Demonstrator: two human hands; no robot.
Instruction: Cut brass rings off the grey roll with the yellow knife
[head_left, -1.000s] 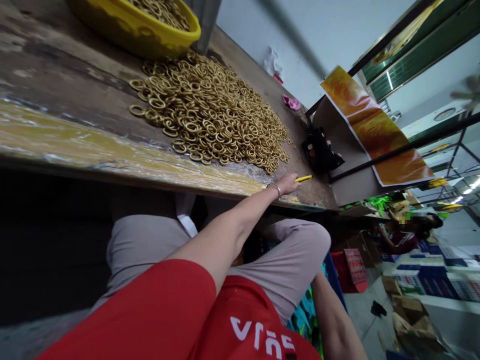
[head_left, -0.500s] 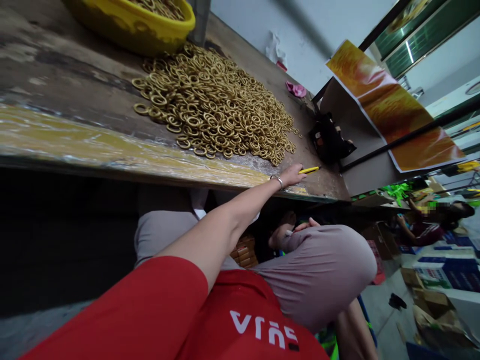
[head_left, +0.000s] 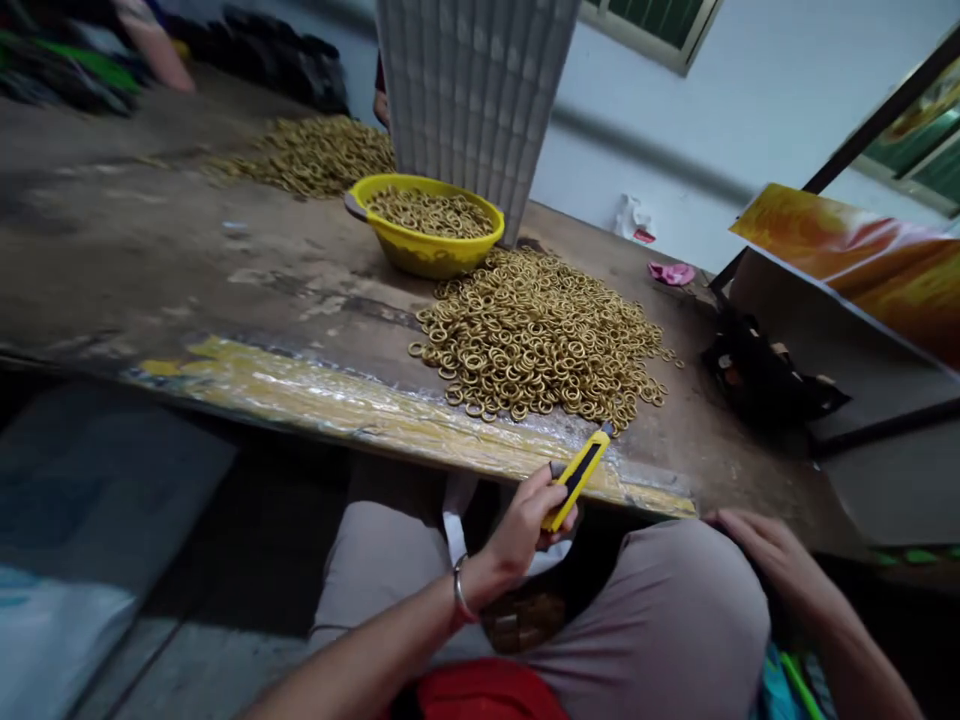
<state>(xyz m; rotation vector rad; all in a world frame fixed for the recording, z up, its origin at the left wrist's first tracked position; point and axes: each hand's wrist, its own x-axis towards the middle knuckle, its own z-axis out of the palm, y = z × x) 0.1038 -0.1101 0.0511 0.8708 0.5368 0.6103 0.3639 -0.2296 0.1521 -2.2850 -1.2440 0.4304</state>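
Note:
My left hand (head_left: 529,525) is closed around a yellow box cutter (head_left: 576,480) with a black slide strip. The cutter tilts up to the right over the table's front edge, its tip close to the near side of a pile of brass-coloured rings (head_left: 547,335). On the outer side of my right knee rests my right hand (head_left: 765,550), fingers stretched out and partly hidden by the leg, with nothing visible in it. A yellow basin (head_left: 439,250) filled with the same rings stands just behind the pile.
The worn wooden table (head_left: 150,260) has shiny yellow tape (head_left: 315,395) along its front edge. Behind the basin rises a grey ribbed panel (head_left: 472,90). A second ring heap (head_left: 322,155) lies further left. A black bag (head_left: 772,375) and pink cloth (head_left: 671,273) are at right.
My left hand has drawn the box cutter back from the tabletop toward my lap and raised its tip. My right hand has moved from between my legs to my right knee. The view has swung left.

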